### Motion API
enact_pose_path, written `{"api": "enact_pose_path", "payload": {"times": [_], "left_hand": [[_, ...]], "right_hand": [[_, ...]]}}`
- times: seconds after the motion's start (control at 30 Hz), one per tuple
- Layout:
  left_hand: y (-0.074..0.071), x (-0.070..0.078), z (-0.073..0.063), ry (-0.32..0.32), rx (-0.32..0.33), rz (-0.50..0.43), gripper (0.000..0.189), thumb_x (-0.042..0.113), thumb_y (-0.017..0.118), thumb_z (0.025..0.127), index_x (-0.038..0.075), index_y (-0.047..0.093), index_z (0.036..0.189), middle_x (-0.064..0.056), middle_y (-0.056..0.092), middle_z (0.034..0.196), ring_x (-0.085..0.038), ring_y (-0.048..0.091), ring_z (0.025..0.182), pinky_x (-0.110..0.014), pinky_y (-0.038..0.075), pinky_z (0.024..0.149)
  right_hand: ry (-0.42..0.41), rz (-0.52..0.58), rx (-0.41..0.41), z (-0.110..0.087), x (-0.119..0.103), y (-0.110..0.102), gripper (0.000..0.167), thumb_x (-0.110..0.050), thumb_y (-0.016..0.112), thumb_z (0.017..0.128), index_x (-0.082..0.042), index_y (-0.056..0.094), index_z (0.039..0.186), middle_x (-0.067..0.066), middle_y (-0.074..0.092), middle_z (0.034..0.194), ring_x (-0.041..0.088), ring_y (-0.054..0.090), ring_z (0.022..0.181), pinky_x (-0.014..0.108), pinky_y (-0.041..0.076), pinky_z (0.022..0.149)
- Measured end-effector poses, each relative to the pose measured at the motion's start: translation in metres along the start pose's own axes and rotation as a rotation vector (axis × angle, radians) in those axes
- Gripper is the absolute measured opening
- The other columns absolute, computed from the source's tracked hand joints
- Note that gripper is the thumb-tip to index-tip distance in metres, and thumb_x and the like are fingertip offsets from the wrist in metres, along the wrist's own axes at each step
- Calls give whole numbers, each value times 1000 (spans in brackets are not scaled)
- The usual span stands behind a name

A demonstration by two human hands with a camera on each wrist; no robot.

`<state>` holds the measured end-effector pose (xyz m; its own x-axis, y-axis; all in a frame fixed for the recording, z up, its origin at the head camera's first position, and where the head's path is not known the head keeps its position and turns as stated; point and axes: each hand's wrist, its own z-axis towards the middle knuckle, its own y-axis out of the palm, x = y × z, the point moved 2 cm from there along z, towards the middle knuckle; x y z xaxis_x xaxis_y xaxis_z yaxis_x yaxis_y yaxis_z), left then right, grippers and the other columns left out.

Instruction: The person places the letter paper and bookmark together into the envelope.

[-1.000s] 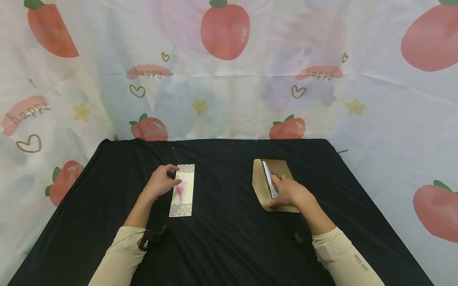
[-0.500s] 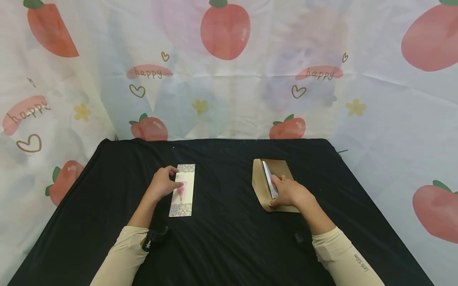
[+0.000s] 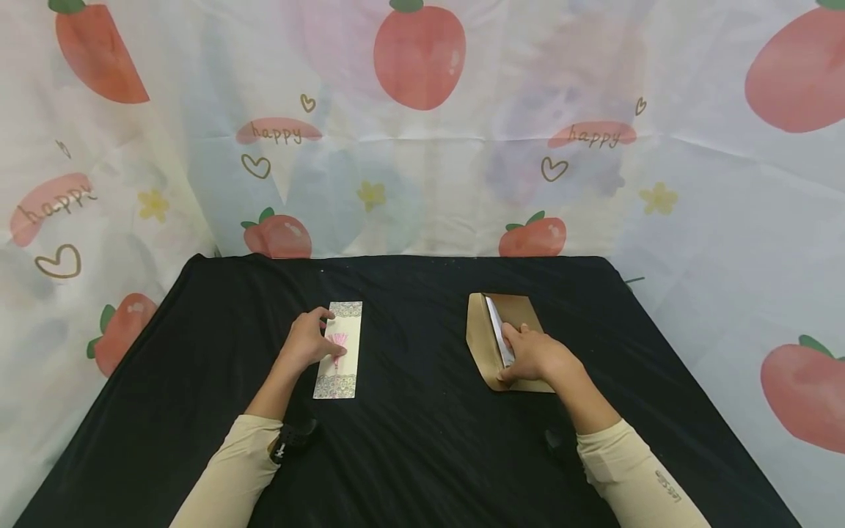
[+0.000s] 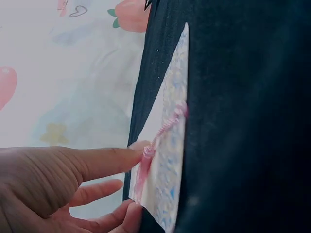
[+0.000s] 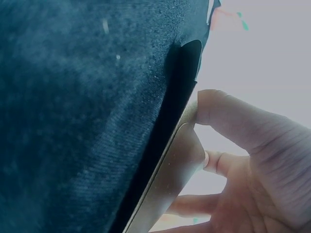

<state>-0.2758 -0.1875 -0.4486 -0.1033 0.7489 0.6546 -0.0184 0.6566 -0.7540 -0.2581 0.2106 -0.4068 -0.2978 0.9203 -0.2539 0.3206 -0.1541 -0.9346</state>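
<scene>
A cream bookmark (image 3: 348,345) with lacy patterned ends lies on the black cloth, left of the middle. On it lies a pink tassel (image 3: 338,339), its cord running to the near end. My left hand (image 3: 306,341) presses its straight thumb on the tassel, with its fingertips at the bookmark's left edge. In the left wrist view that thumb covers part of the tassel (image 4: 141,179). To the right, a gold-brown envelope (image 3: 480,334) lies with its flap spread and a white card (image 3: 496,334) showing in its opening. My right hand (image 3: 538,357) rests on the envelope, thumb and fingers at the opening.
Black cloth (image 3: 416,447) covers the table under both things. Behind and beside it hangs a white curtain (image 3: 422,176) printed with fruit, hearts and flowers. A black wrist strap (image 3: 290,440) sits on the left wrist, over the cloth.
My left hand has shifted slightly to the right, its thumb sliding down over the tassel, whose strands now fan out above it. The right hand and envelope stay in place.
</scene>
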Motion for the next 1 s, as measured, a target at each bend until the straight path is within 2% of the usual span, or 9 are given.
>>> {"api": "enact_pose_path", "payload": {"times": [0.23, 0.4, 0.5, 0.67, 0.77, 0.9, 1.0], "left_hand": [[1, 8, -3, -26, 7, 3, 72, 6, 91, 75, -4, 55, 136, -31, 58, 131, -43, 56, 113, -55, 51, 91], [2, 10, -7, -67, -27, 52, 74, 12, 88, 79, -5, 50, 140, -34, 50, 130, -44, 53, 110, -57, 50, 90], [3, 10, -8, -73, -49, 74, 79, 16, 87, 81, -5, 46, 145, -38, 45, 132, -48, 51, 114, -60, 48, 93], [5, 10, -9, -55, -59, 77, 78, 19, 83, 85, -3, 44, 149, -40, 40, 139, -53, 44, 125, -65, 45, 97], [6, 13, -9, -28, -60, 75, 82, 21, 86, 84, -3, 43, 150, -40, 38, 140, -54, 40, 127, -66, 44, 97], [9, 16, -8, 3, -71, 67, 88, 15, 92, 78, -3, 44, 149, -37, 42, 136, -50, 46, 120, -61, 48, 93], [10, 17, -7, 6, -85, 55, 82, 10, 92, 77, -2, 48, 146, -34, 47, 132, -44, 53, 110, -57, 51, 89]], "right_hand": [[-3, -5, 5, -1, 0, -1, 53, -32, 89, 80, -8, 45, 101, 40, 50, 131, 36, 57, 87, 51, 45, 75], [-13, -3, -1, -1, -2, -1, 53, -32, 88, 82, -8, 45, 101, 41, 48, 132, 36, 57, 87, 51, 45, 74], [-8, -5, -5, 0, -2, -1, 53, -32, 88, 82, -8, 44, 101, 43, 46, 135, 36, 57, 88, 51, 46, 75], [-8, -4, -9, -1, -3, 0, 53, -31, 88, 82, -8, 44, 100, 42, 47, 134, 36, 56, 86, 50, 45, 74], [-4, 0, -8, 0, -2, 2, 53, -32, 88, 82, -8, 46, 102, 40, 49, 132, 34, 57, 85, 49, 46, 73], [9, 3, -6, 1, -1, 2, 53, -32, 87, 82, -8, 47, 107, 38, 50, 132, 34, 57, 86, 49, 47, 74], [6, 2, -6, 2, -1, 2, 52, -31, 87, 83, -8, 46, 105, 39, 49, 133, 35, 57, 86, 50, 46, 74]]}}
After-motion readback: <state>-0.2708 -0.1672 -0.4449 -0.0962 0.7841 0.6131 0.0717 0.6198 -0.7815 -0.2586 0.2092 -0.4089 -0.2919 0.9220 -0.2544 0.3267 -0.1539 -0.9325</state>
